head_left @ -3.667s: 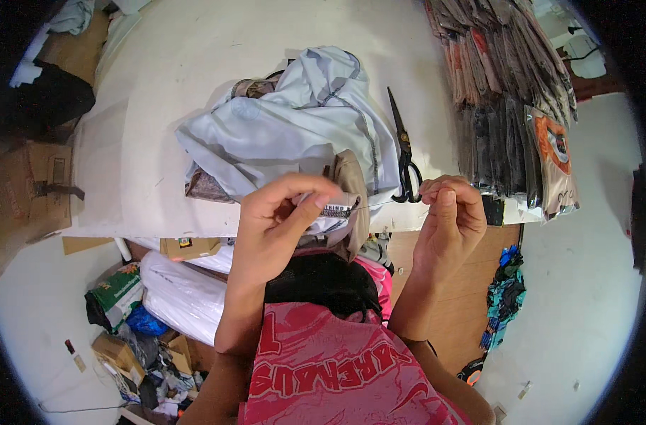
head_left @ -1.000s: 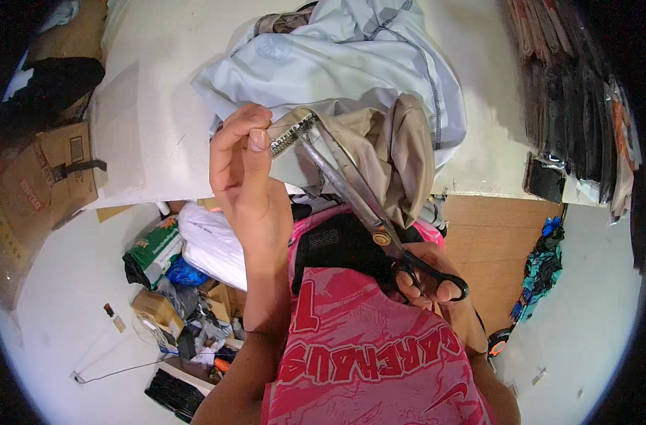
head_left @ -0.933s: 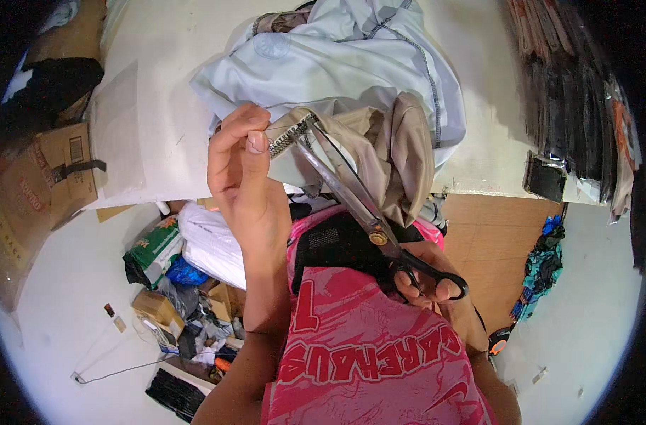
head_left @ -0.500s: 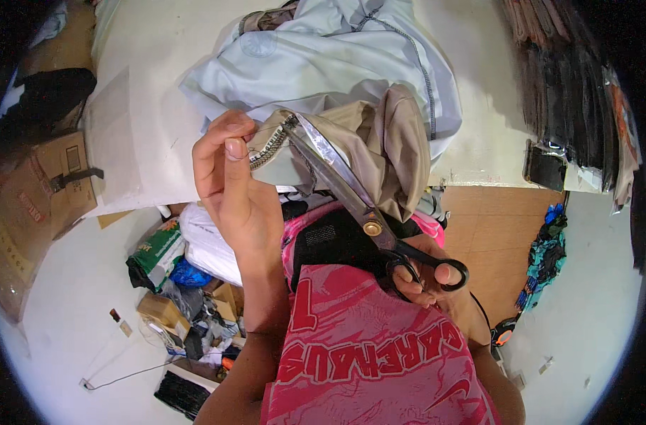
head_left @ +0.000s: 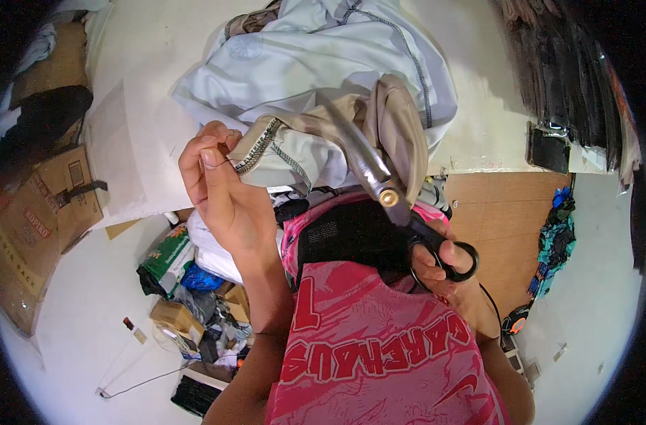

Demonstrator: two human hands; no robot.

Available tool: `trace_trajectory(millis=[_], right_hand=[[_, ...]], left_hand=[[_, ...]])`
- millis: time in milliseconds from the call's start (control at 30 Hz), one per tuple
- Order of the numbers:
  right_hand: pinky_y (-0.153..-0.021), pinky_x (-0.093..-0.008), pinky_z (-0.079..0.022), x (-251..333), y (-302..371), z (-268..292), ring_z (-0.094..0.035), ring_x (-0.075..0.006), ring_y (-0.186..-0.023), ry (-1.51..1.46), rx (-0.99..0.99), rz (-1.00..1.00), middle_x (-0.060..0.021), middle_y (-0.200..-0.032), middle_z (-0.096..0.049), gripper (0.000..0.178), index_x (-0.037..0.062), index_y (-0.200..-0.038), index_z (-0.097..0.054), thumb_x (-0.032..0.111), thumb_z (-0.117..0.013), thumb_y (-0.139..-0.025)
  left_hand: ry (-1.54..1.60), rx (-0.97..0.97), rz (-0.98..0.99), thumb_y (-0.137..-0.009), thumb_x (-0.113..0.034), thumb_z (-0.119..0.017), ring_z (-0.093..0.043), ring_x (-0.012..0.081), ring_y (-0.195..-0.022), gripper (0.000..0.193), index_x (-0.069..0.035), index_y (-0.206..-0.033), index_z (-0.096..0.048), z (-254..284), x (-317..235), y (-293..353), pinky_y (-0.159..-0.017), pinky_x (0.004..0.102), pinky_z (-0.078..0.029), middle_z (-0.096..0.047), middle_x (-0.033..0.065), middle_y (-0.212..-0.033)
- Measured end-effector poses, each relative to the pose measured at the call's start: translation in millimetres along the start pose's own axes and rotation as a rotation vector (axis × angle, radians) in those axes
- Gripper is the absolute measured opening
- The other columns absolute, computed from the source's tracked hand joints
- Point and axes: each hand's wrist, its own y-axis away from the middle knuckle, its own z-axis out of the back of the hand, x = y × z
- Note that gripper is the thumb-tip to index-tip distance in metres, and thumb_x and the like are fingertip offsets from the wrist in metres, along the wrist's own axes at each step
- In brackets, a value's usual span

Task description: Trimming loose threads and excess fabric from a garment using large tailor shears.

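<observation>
A pale grey-blue garment (head_left: 295, 71) with a beige part (head_left: 397, 120) and dark overlock stitching lies bunched on the white table. Beside the beige seam edge (head_left: 256, 145), my left hand (head_left: 227, 191) is closed, thumb against fingers, pinching a thin dark thread that runs from the seam's end. My right hand (head_left: 440, 273) grips large black-handled scissors (head_left: 369, 166) through the finger loops. Their blades look closed, point away from me and lie over the beige cloth, apart from the thread. The blade tips are slightly blurred.
The white table (head_left: 472, 142) ends just beyond my lap. Plastic-wrapped dark packs (head_left: 550, 78) are stacked at its right. Cardboard boxes (head_left: 40, 234) stand at left. Bags and a green-white sack (head_left: 166, 261) crowd the floor below. A teal-black bundle (head_left: 555, 241) hangs at right.
The scissors have drawn back toward me and right, away from the seam, and their blades have come together. My left hand has shifted slightly left and down, the seam edge still beside it.
</observation>
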Motion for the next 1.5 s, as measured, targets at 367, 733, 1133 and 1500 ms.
trace_trajectory(millis=[367,733,1133,1500], right_hand=[[-0.062,-0.0233,-0.047,19,-78,-25,-0.059,-0.0107,-0.073,0.661,-0.386,0.608,-0.0074,-0.080,-0.062,0.030,0.0008,-0.083,-0.050,0.006,-0.076,-0.070],[-0.041,-0.0211,-0.035,36,-146,-14,-0.049,-0.0078,-0.046,0.734,-0.224,0.504,-0.0029,-0.057,-0.054,0.022,0.0033,-0.074,-0.050,0.005,-0.072,-0.072],[-0.031,-0.0200,-0.029,70,-94,-31,-0.040,-0.0059,-0.034,0.572,-0.161,0.517,0.0010,-0.055,-0.047,0.023,0.0067,-0.075,-0.045,0.011,-0.067,-0.071],[-0.030,-0.0192,-0.030,81,-59,-28,-0.039,-0.0056,-0.032,0.503,-0.016,0.613,-0.0035,-0.057,-0.049,0.024,0.0070,-0.075,-0.042,0.008,-0.066,-0.071]], left_hand=[[0.249,0.080,0.144,-0.091,-0.025,-0.051,-0.045,0.0214,-0.096,0.013,-0.016,-0.099,-0.052,5,-2,0,-0.088,0.0409,-0.040,-0.048,0.0072,-0.102],[0.256,0.042,0.057,-0.089,-0.020,-0.050,-0.043,0.0194,-0.092,0.015,-0.012,-0.101,-0.050,66,-26,6,-0.086,0.0373,-0.035,-0.049,0.0068,-0.102],[-0.916,0.365,-0.217,-0.076,-0.013,-0.065,-0.050,0.0259,-0.110,0.036,-0.004,-0.110,-0.058,26,-34,-4,-0.095,0.0353,-0.036,-0.056,0.0120,-0.116],[-0.755,1.317,0.157,-0.064,-0.016,-0.073,-0.054,0.0219,-0.085,0.048,-0.005,-0.108,-0.058,-43,9,-31,-0.079,0.0303,-0.042,-0.058,0.0090,-0.092]])
